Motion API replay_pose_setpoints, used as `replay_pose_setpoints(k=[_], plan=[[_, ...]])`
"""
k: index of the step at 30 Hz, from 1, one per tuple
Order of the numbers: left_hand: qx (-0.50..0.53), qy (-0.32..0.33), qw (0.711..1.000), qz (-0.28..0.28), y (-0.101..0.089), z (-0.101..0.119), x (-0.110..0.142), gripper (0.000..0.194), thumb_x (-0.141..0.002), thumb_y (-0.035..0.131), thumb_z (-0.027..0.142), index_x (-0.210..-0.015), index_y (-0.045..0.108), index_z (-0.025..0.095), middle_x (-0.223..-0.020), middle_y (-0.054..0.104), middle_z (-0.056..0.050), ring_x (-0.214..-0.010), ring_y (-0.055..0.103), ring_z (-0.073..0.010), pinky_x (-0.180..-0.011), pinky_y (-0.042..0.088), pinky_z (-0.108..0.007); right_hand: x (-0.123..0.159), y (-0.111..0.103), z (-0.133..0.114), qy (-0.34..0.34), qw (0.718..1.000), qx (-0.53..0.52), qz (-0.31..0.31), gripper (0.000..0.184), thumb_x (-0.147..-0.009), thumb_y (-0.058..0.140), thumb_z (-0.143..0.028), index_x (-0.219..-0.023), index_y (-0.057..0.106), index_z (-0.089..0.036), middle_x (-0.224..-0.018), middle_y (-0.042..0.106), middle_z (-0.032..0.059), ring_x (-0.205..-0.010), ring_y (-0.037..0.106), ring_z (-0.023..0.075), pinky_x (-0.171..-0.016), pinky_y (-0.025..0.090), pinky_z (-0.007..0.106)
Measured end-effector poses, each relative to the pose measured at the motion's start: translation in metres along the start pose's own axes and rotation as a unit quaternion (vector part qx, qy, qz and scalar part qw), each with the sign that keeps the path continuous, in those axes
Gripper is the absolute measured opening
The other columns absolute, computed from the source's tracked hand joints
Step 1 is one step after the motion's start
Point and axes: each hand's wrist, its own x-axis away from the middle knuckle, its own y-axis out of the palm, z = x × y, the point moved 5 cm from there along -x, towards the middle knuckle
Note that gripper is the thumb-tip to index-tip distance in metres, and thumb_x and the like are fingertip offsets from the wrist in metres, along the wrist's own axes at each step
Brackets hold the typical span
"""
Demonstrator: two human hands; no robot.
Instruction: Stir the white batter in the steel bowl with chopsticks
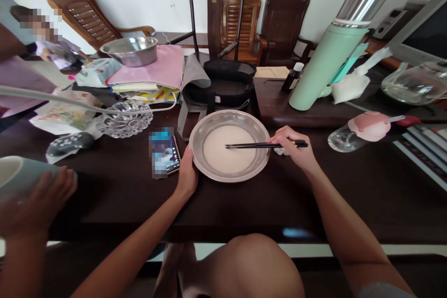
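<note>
A shallow metal bowl (200, 151) rests on the dark table in front of me, with milky white liquid (226, 160) in it. My left hand (187, 176) is at the bowl's left rim, its thumb along the edge and the other fingers hidden beneath or behind it. Held in my right hand (296, 154) is a pair of black chopsticks (249, 145), pressed together and pointing left over the bowl. Their tips are at the white liquid; whether they dip in is unclear. Left of my left hand lies a phone (166, 153) with its screen lit.
Another person's hand (42, 195) grips a grey-white cup (26, 172) at far left. Behind the bowl are a black bag (220, 88), a glass dish (125, 118) and papers under a second metal bowl (134, 53). A green thermos (324, 60) and pink-lidded bottle (368, 128) stand right.
</note>
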Motion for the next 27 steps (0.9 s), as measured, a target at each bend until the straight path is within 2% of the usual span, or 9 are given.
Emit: replay_pose_setpoints(k=[4,7,10,13,16,20,23,25,27], plan=[[-0.004,0.001,1.000,-0.003,0.002,0.002,0.000,0.046,-0.095,0.065,0.061,-0.118,0.077,0.023,-0.142,0.074,-0.006,-0.144,0.060,-0.0297,-0.129,0.039,-0.042,0.001,-0.003,0.004,0.021,0.999,-0.032,0.006,0.048,-0.095,0.071,-0.061,-0.066,0.075,-0.024,-0.076,0.072,0.0052,-0.065,0.070,0.0184,-0.065,0.058,0.035],[-0.007,0.003,1.000,-0.004,0.004,0.004,0.001,0.047,-0.095,0.065,0.061,-0.117,0.077,0.023,-0.140,0.075,-0.006,-0.144,0.060,-0.0303,-0.128,0.040,-0.042,0.001,0.004,0.003,0.003,0.999,-0.019,-0.027,0.042,-0.094,0.073,-0.060,-0.070,0.076,-0.026,-0.079,0.077,0.0062,-0.077,0.074,0.0220,-0.072,0.060,0.037],[-0.003,-0.001,1.000,-0.003,0.003,0.003,0.001,0.046,-0.095,0.065,0.061,-0.118,0.077,0.023,-0.140,0.075,-0.005,-0.144,0.060,-0.0303,-0.129,0.039,-0.043,0.000,0.004,0.002,-0.014,1.000,0.008,-0.021,0.040,-0.093,0.074,-0.060,-0.073,0.077,-0.027,-0.081,0.079,0.0067,-0.081,0.073,0.0232,-0.078,0.061,0.040],[-0.013,-0.001,1.000,-0.006,0.000,0.000,0.000,0.045,-0.097,0.063,0.059,-0.121,0.076,0.023,-0.144,0.073,-0.005,-0.146,0.058,-0.0295,-0.130,0.037,-0.043,0.000,-0.002,0.003,0.001,1.000,-0.005,0.004,0.045,-0.094,0.072,-0.062,-0.069,0.075,-0.025,-0.079,0.075,0.0062,-0.072,0.071,0.0206,-0.071,0.061,0.039],[-0.025,0.004,1.000,-0.014,-0.002,-0.002,-0.001,0.047,-0.099,0.060,0.059,-0.124,0.075,0.023,-0.147,0.071,-0.005,-0.148,0.056,-0.0294,-0.131,0.035,-0.045,0.000,0.000,0.003,0.002,1.000,-0.028,-0.004,0.048,-0.096,0.070,-0.061,-0.066,0.075,-0.024,-0.075,0.073,0.0057,-0.069,0.071,0.0196,-0.066,0.059,0.036],[-0.042,0.012,0.999,-0.017,-0.003,-0.002,-0.001,0.047,-0.101,0.057,0.059,-0.126,0.075,0.024,-0.147,0.071,-0.004,-0.148,0.056,-0.0293,-0.132,0.035,-0.046,0.000,0.008,0.000,-0.033,0.999,-0.006,-0.039,0.038,-0.095,0.072,-0.056,-0.072,0.079,-0.026,-0.078,0.079,0.0056,-0.080,0.074,0.0226,-0.075,0.061,0.038],[-0.046,0.011,0.999,-0.020,-0.003,-0.003,-0.002,0.046,-0.101,0.056,0.058,-0.127,0.075,0.025,-0.147,0.071,-0.004,-0.148,0.056,-0.0293,-0.131,0.037,-0.046,0.001,0.003,0.001,-0.038,0.999,0.005,-0.008,0.036,-0.097,0.072,-0.052,-0.073,0.080,-0.027,-0.080,0.081,0.0055,-0.080,0.073,0.0216,-0.076,0.060,0.037],[-0.050,0.011,0.999,-0.018,-0.004,-0.004,-0.002,0.046,-0.102,0.056,0.058,-0.127,0.075,0.025,-0.146,0.072,-0.004,-0.148,0.056,-0.0295,-0.131,0.037,-0.046,0.001,-0.002,0.003,-0.026,0.999,-0.020,0.018,0.040,-0.099,0.069,-0.052,-0.070,0.079,-0.026,-0.078,0.078,0.0049,-0.074,0.072,0.0198,-0.071,0.059,0.035],[-0.050,0.008,0.999,-0.014,-0.005,-0.004,-0.002,0.046,-0.102,0.056,0.058,-0.127,0.075,0.024,-0.147,0.072,-0.005,-0.148,0.056,-0.0298,-0.131,0.036,-0.046,0.002,-0.003,0.004,-0.015,0.999,-0.048,0.019,0.044,-0.101,0.067,-0.053,-0.067,0.078,-0.026,-0.074,0.075,0.0043,-0.070,0.070,0.0187,-0.067,0.057,0.034]])
